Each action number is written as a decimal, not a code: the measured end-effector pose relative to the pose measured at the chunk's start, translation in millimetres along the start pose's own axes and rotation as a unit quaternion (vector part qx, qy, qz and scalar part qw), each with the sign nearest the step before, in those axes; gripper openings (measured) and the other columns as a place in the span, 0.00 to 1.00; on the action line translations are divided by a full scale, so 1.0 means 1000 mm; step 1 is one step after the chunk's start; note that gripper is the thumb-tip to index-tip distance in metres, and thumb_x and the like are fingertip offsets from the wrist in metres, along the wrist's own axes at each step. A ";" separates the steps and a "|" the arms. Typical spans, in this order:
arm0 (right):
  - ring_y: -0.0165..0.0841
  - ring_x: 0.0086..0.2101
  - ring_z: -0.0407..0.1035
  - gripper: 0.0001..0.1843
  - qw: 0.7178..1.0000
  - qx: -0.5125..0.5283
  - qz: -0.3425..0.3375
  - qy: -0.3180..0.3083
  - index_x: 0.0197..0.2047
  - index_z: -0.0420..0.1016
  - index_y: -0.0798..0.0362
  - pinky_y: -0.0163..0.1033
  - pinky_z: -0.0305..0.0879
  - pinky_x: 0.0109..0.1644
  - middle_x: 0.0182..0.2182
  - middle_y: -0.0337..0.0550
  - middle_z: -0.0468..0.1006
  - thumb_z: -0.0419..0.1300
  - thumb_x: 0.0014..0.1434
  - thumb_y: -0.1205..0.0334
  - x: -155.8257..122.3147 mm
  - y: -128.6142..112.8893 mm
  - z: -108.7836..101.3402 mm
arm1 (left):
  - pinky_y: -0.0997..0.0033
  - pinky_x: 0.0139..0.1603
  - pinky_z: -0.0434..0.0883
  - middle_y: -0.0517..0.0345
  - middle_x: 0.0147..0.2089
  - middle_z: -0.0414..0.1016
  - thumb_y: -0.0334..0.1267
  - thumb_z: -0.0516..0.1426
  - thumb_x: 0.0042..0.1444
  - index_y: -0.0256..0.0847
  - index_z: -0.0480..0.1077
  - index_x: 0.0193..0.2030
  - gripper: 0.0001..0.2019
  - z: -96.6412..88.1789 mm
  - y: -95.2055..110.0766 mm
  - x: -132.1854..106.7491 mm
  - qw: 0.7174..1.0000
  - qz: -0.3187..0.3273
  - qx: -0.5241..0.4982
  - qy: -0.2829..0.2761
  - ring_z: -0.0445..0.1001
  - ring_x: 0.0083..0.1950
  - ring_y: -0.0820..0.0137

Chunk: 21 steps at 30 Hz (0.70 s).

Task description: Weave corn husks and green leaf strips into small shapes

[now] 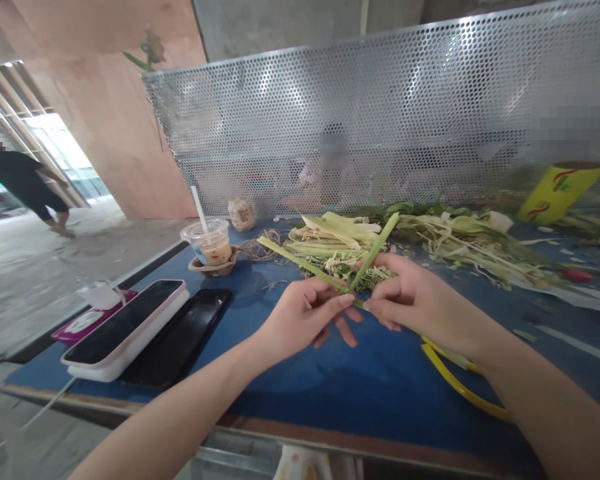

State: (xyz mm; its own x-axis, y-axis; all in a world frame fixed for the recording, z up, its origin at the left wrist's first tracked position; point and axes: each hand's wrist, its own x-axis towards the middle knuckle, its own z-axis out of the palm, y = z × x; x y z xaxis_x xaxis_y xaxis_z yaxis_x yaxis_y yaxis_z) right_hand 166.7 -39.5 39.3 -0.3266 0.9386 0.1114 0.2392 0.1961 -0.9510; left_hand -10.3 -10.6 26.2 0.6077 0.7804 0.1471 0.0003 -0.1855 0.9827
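Left hand [305,317] and right hand [410,300] both pinched shut on crossed green leaf strips [365,263], just before leaf pile [340,250].

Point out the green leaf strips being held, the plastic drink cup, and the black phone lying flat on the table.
green leaf strips [375,251]: head view, middle of the right-hand strip.
plastic drink cup [211,243]: head view, clear side wall.
black phone [180,341]: head view, centre of the dark screen.
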 end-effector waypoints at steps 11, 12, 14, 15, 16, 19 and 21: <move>0.23 0.17 0.57 0.23 0.999 0.028 0.012 -0.032 0.54 0.58 0.55 0.31 0.55 0.22 0.15 0.29 0.64 0.55 0.55 0.62 0.004 0.001 0.000 | 0.83 0.11 0.59 0.51 0.27 0.75 0.43 0.50 0.56 0.31 0.68 0.31 0.15 -0.001 0.001 0.003 1.000 -0.004 -0.027 -0.002 0.73 0.20 0.73; 0.24 0.18 0.59 0.23 0.999 0.036 0.004 -0.034 0.55 0.58 0.54 0.31 0.56 0.22 0.16 0.30 0.65 0.55 0.55 0.62 0.006 0.004 0.001 | 0.82 0.12 0.60 0.49 0.27 0.75 0.44 0.48 0.58 0.31 0.68 0.30 0.17 -0.002 0.001 0.004 0.999 -0.010 -0.040 -0.009 0.73 0.21 0.73; 0.24 0.20 0.61 0.23 0.998 0.052 -0.014 -0.020 0.54 0.61 0.52 0.30 0.57 0.23 0.18 0.32 0.67 0.56 0.54 0.60 0.010 0.009 0.005 | 0.81 0.13 0.61 0.46 0.28 0.76 0.47 0.43 0.59 0.29 0.69 0.29 0.23 -0.001 0.000 0.006 0.998 -0.018 -0.055 -0.015 0.74 0.22 0.72; 0.24 0.21 0.63 0.23 0.998 0.057 -0.027 -0.008 0.53 0.63 0.51 0.30 0.58 0.24 0.19 0.32 0.67 0.57 0.53 0.59 0.011 0.011 0.007 | 0.81 0.14 0.61 0.45 0.29 0.76 0.47 0.42 0.60 0.29 0.70 0.31 0.24 -0.001 0.000 0.007 0.998 -0.017 -0.054 -0.011 0.74 0.23 0.71; 0.25 0.21 0.63 0.21 0.997 0.058 -0.040 0.008 0.51 0.66 0.51 0.30 0.58 0.24 0.18 0.32 0.67 0.58 0.52 0.59 0.013 0.013 0.010 | 0.81 0.14 0.61 0.46 0.28 0.76 0.47 0.42 0.60 0.28 0.71 0.34 0.24 -0.001 0.000 0.008 0.999 -0.014 -0.049 -0.004 0.74 0.23 0.72; 0.25 0.19 0.64 0.16 0.993 0.042 -0.078 0.072 0.44 0.73 0.52 0.31 0.60 0.24 0.16 0.32 0.67 0.60 0.50 0.60 0.016 0.014 0.019 | 0.81 0.14 0.62 0.54 0.25 0.74 0.45 0.44 0.60 0.32 0.63 0.53 0.22 0.002 -0.001 0.008 0.999 -0.008 -0.027 0.043 0.73 0.21 0.73; 0.25 0.18 0.64 0.12 0.989 0.018 -0.101 0.102 0.38 0.75 0.53 0.32 0.62 0.23 0.15 0.33 0.68 0.60 0.49 0.59 0.019 0.014 0.024 | 0.81 0.14 0.62 0.59 0.24 0.73 0.46 0.45 0.59 0.39 0.52 0.61 0.25 0.003 -0.004 0.007 0.997 0.007 -0.015 0.081 0.73 0.21 0.73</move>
State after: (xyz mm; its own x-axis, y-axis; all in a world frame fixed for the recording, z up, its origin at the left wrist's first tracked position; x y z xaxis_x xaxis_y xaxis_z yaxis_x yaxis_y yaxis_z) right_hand 141.9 -26.2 21.0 -0.1724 0.9195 0.3533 0.1533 0.3793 -0.9125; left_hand -3.1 -6.3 23.0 0.4714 0.8646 0.1739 -0.0320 -0.1804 0.9831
